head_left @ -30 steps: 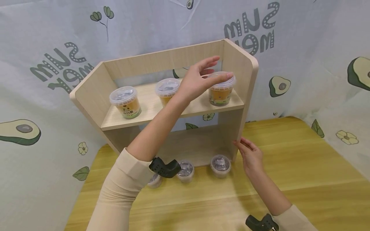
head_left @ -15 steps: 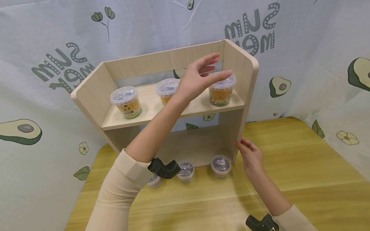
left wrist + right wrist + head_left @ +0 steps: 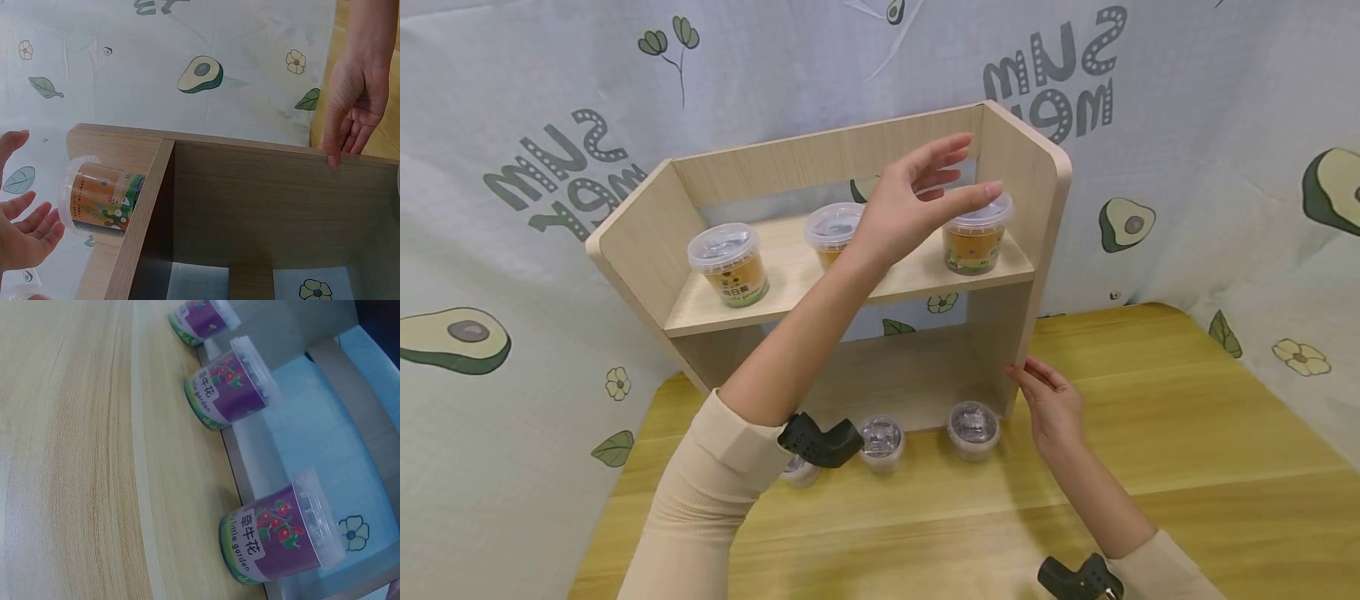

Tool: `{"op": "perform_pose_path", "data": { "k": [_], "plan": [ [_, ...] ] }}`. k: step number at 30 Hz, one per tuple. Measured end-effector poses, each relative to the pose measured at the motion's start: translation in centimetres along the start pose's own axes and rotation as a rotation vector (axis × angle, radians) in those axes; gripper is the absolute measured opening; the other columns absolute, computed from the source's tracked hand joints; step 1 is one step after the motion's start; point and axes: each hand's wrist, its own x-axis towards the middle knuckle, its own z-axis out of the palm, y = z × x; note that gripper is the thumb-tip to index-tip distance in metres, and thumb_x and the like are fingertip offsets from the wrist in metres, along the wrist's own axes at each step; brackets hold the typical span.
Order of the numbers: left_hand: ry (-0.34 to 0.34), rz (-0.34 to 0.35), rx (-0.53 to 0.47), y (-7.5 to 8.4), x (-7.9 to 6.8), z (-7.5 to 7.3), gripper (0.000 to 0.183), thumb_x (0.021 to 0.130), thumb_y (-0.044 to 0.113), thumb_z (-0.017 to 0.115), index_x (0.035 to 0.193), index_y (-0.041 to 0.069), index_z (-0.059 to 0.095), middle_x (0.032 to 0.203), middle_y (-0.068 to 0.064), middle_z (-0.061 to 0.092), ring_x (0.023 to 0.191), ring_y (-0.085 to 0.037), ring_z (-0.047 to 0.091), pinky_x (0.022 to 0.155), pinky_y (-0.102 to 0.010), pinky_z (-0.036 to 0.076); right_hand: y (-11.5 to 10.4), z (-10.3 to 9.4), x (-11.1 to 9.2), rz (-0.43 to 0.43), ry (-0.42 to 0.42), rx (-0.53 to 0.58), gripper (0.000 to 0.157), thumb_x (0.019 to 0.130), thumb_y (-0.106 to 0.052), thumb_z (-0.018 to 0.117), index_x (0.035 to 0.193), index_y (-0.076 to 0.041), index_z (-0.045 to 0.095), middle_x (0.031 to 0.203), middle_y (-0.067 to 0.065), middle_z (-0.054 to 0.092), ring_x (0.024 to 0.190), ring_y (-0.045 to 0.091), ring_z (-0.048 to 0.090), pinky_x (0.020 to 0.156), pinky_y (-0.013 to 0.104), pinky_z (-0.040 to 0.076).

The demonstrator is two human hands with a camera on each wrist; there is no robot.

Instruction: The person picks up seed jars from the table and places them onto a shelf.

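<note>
While the left hand point(image 3: 910, 200) hovers at the rightmost orange-labelled cup point(image 3: 972, 248), its grip is released, the fingers parted and loosely bent; in the head view the thumb crosses in front of the cup's clear lid, and whether any fingertip touches it cannot be told. The cup stands upright on the upper board of a pale wooden shelf unit point(image 3: 1026, 167), near the right side panel. On the same board, the middle orange-labelled cup point(image 3: 831, 242) is partly covered by the left forearm, and the leftmost orange-labelled cup point(image 3: 730, 271) stands well apart toward the opposite side panel. The right hand point(image 3: 1051, 408) grasps the front edge of the right side panel low down, pinching it between thumb and fingers. Three purple-labelled cups point(image 3: 278, 534), printed with red blooms and the words "little garden", stand upright and lidded in a row on the wood-grained desk point(image 3: 1150, 433), along the front of the unit's bottom board. A black wrist mount point(image 3: 820, 442) on the left cuff partly hides the leftmost of these in the head view. Behind hangs a pale cloth point(image 3: 1217, 100) printed with avocados.
</note>
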Motion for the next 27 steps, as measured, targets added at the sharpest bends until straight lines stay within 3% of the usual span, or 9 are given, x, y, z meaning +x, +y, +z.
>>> {"op": "perform_pose_path", "data": {
  "k": [12,27],
  "plan": [
    [-0.021,0.092,-0.039,-0.5,-2.2,-0.2,0.057,0.079,0.019,0.072,0.132,0.016,0.050,0.129,0.005,0.055,0.114,-0.006,0.051,0.096,-0.019,0.040,0.0,0.0,0.2,-0.001,0.019,0.028,0.024,0.077,0.012,0.065,0.073,-0.011,0.068,0.077,-0.002,0.066,0.076,0.007,0.064,0.080,0.016,0.050],
    [-0.036,0.130,-0.057,-1.7,-5.0,-1.2,0.060,0.079,0.012,0.072,0.134,0.011,0.048,0.132,-0.005,0.053,0.115,-0.009,0.051,0.097,-0.022,0.041,0.1,0.2,0.1,-0.001,0.026,0.049,0.024,0.076,0.013,0.065,0.073,-0.010,0.068,0.077,-0.002,0.066,0.077,0.008,0.064,0.081,0.017,0.050]
  ]
}}
